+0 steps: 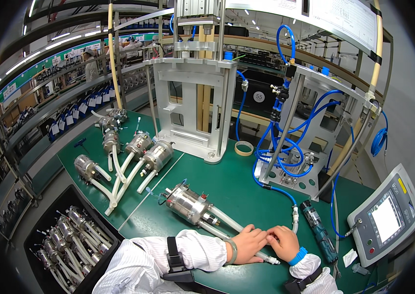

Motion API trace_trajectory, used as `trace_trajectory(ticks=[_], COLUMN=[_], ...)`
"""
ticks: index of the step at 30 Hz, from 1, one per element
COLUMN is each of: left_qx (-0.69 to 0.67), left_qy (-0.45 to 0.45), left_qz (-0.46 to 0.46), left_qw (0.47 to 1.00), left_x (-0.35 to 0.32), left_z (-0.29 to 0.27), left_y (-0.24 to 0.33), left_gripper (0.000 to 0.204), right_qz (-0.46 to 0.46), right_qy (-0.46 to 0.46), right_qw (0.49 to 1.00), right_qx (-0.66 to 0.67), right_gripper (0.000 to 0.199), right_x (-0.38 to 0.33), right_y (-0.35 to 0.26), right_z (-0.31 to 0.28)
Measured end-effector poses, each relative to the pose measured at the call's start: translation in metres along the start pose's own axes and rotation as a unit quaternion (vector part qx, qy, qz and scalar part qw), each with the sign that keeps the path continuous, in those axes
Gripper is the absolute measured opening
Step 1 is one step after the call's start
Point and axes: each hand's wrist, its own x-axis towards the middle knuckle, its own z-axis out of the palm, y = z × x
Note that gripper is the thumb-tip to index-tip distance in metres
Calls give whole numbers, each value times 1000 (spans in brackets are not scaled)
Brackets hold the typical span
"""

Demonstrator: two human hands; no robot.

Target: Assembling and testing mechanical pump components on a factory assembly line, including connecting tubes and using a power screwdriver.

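A shiny metal cylinder (pixel 187 203) with two white hoses lies on the green table in front of me. My left hand (pixel 247 245) is closed over the upper white hose (pixel 228 219), whose far end is hidden by my fingers. The lower white hose (pixel 213 230) passes beneath that hand, and its white end fitting (pixel 273 260) shows beyond it. Against the left fingertips, my right hand (pixel 284 243) is closed in a pinch; what it holds is hidden. A dark teal power screwdriver (pixel 319 232) lies right of my right hand.
More cylinders with hoses (pixel 157 156) lie at the left, and a black bin (pixel 112 259) holds several others. Metal fixtures (pixel 195 78) stand at the back, with blue air hoses (pixel 285 134) on the right one. A tape roll (pixel 243 148) and a screen device (pixel 386 215) sit nearby.
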Motion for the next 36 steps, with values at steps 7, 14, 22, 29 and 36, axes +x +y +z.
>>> trace_trajectory(ticks=[7,14,22,29,36], left_qx=[-4,-3,-6,-5,-8], left_qy=[-3,-1,-1,-3,-10], left_qz=[-2,-2,-1,-1,-6], left_qw=[1000,1000,1000,1000,1000], left_x=[1,0,0,1,1], left_z=[-1,0,-1,-1,-2], left_y=[0,0,0,0,1], left_gripper=[69,69,68,68,69], right_qz=[0,-5,-4,-7,-7], right_qy=[-2,-1,-2,2,3], right_qw=[1000,1000,1000,1000,1000], right_qx=[3,3,8,5,5], right_gripper=[20,19,20,20,20], right_x=[0,0,0,0,0], right_y=[2,1,0,1,1], right_z=[0,0,-1,0,0])
